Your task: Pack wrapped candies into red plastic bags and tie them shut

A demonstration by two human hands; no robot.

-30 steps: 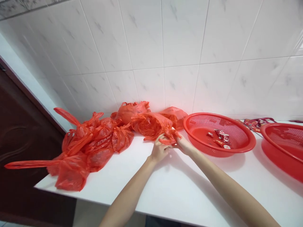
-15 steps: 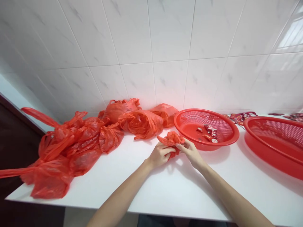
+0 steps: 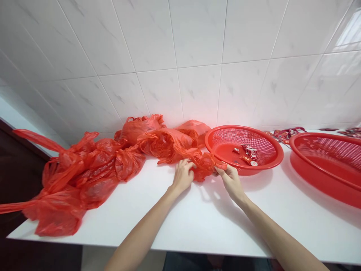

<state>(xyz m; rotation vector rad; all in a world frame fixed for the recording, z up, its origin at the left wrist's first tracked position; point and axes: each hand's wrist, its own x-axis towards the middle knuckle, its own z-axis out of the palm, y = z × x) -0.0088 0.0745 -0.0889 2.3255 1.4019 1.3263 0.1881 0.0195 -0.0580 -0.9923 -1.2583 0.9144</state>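
A crumpled red plastic bag point(image 3: 203, 164) is stretched sideways between my two hands, just above the white table. My left hand point(image 3: 183, 175) has its fingers curled onto the bag's left part. Thumb and fingers of my right hand point(image 3: 230, 180) pinch the bag's right end, close to the near side of a red plastic colander point(image 3: 273, 163). Several small wrapped packets point(image 3: 249, 152) lie inside that colander. Behind my left hand, another red plastic bag point(image 3: 166, 145) sits with its mouth gaping; the held bag overlaps its right edge in view.
Knotted, filled red bags point(image 3: 98, 169) are heaped at the left of the white table point(image 3: 126, 222). On the right stands a second red colander point(image 3: 324, 173). Red packets point(image 3: 287, 133) lie along the tiled wall point(image 3: 197, 37) behind the colanders.
My hands have moved apart, my left to the left and my right slightly to the right. The bunched bag is now spread wider between them. The view has shifted a little.
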